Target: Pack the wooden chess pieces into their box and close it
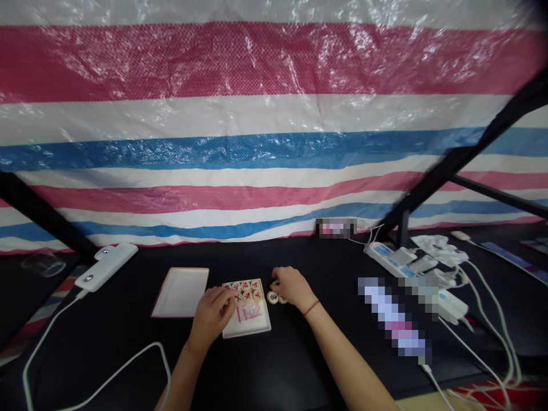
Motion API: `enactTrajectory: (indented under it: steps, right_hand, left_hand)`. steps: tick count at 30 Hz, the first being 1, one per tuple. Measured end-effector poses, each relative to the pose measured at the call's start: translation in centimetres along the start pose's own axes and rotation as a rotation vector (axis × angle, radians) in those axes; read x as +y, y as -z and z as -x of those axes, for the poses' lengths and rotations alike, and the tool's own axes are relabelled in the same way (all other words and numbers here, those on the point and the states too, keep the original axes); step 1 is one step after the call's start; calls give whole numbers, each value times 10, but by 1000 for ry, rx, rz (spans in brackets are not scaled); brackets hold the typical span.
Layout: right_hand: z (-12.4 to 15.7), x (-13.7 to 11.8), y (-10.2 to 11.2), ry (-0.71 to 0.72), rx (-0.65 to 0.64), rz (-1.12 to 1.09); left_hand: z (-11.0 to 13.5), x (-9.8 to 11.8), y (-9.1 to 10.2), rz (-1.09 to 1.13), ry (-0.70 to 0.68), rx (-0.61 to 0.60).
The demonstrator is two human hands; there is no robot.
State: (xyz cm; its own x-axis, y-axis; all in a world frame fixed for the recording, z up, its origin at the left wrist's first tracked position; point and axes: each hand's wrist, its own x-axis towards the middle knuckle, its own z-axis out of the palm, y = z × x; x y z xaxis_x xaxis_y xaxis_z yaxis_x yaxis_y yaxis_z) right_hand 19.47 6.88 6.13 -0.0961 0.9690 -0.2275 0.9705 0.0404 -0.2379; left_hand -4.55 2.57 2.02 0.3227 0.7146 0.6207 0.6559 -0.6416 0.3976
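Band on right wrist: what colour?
The band is plain red; shows best in the head view.

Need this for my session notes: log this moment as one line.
left hand: touching Chinese chess pieces on white tray | right hand: at loose piece beside tray | also: second white tray

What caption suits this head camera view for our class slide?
Left hand on xiangqi pieces in a white tray; right hand beside it.
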Motion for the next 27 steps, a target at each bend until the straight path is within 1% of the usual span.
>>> enactTrajectory:
  steps: [3,4,6,8,10,12,14,16,20,23,27]
  right_hand:
    - [-2,4,3,45,26,-35]
    - [-2,4,5,89,44,-94]
    - [1,3,7,205,66,-312]
    - [6,-4,8,317,3,-621]
    - [12,-14,5,403,-118,-896]
    - [18,-25,1,454,-189,-1058]
    - [22,-33,-3,462,-200,-1135]
    - [23,-37,-6,439,-203,-1187]
    - [23,-34,-14,354,-164,-1240]
    - [23,-28,-21,287,-130,-1257]
    - [27,-22,-29,260,-121,-1257]
  left_hand:
    - [0,3,-2,8,-26,25]
    - [0,5,-3,-1,-31,29]
    - [2,7,-5,-31,-37,5]
    - [4,10,-7,-45,-48,-49]
    - [6,14,-10,-31,-54,-79]
    - [7,16,-12,-9,-47,-67]
    - [9,17,-12,10,-34,-31]
    - [11,17,-9,37,-11,3]
    - [19,10,1,73,53,37]
    - [23,6,8,57,45,8]
    - [22,9,9,17,-20,-94]
